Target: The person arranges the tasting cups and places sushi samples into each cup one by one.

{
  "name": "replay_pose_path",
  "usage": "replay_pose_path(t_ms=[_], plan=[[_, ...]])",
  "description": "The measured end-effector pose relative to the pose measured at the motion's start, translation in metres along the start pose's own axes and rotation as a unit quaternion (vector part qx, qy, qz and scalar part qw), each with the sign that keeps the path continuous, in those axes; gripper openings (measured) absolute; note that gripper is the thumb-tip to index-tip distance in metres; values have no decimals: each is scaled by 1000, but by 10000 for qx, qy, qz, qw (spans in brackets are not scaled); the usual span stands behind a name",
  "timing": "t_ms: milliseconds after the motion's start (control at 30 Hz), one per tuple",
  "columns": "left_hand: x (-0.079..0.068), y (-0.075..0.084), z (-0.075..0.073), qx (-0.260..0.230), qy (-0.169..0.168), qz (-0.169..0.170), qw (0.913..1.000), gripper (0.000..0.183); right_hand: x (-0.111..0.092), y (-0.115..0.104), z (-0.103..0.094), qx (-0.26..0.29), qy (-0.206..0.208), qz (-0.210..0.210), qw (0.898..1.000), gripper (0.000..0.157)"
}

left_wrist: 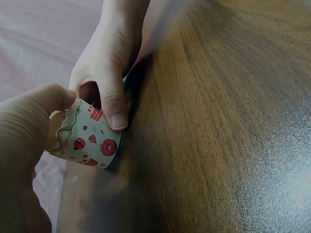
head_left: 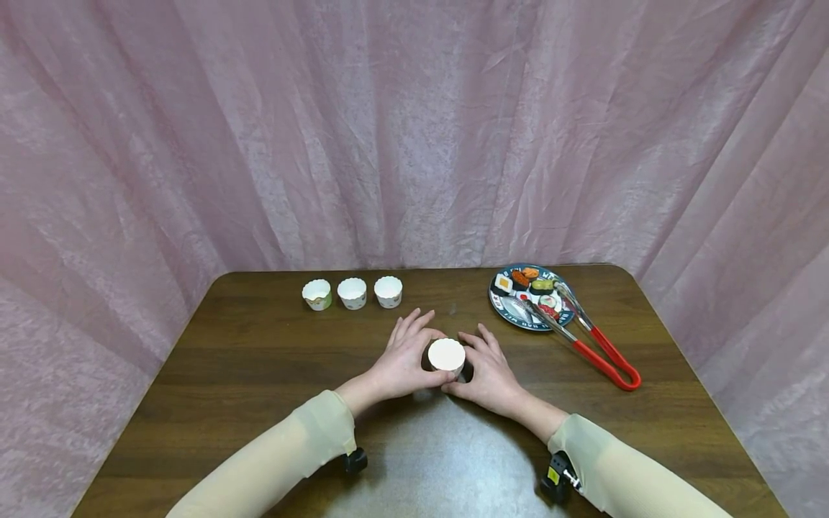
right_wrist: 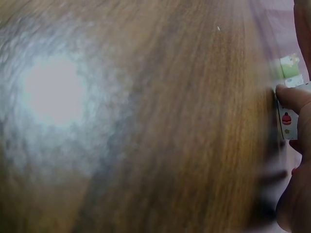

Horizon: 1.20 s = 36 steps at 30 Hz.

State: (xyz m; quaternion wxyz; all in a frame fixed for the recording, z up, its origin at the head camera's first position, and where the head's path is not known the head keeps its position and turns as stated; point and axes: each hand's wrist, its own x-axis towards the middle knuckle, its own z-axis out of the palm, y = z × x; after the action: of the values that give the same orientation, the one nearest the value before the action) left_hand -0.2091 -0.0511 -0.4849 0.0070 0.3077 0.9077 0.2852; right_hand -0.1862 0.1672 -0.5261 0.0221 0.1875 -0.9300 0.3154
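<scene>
Between my two hands, near the middle of the table, a white paper baking cup (head_left: 447,355) stands with its scalloped opening up. Red dessert pictures cover its wall (left_wrist: 95,141) in the left wrist view. My left hand (head_left: 408,363) holds it from the left, thumb across the front at the rim and index finger behind. From the right, my right hand (head_left: 488,378) grips it, its thumb low on the wall in the left wrist view. The right wrist view catches only part of the cup (right_wrist: 287,119) past the right hand (right_wrist: 299,155).
Three more paper baking cups, a green-sided one (head_left: 317,295), a middle one (head_left: 352,293) and a right one (head_left: 388,292), stand in a row at the back. Red-handled tongs (head_left: 605,360) lean on a patterned plate (head_left: 501,311) of sushi pieces at the back right.
</scene>
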Motion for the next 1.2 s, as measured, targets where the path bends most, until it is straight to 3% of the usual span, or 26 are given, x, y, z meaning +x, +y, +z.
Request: replay_pose_path(t_ms=[333,600,1200], plan=[[0,-1,0,22,-18,-68,10000,59,-1,0,-2,151,65,-86,9998,57],[1,0,-3,-61,19,-27,10000,58,0,0,-1,87,77,-117,9999,62],[2,3,-23,-204,164,61,9996,57,1,0,0,7,124,-264,9996,57]])
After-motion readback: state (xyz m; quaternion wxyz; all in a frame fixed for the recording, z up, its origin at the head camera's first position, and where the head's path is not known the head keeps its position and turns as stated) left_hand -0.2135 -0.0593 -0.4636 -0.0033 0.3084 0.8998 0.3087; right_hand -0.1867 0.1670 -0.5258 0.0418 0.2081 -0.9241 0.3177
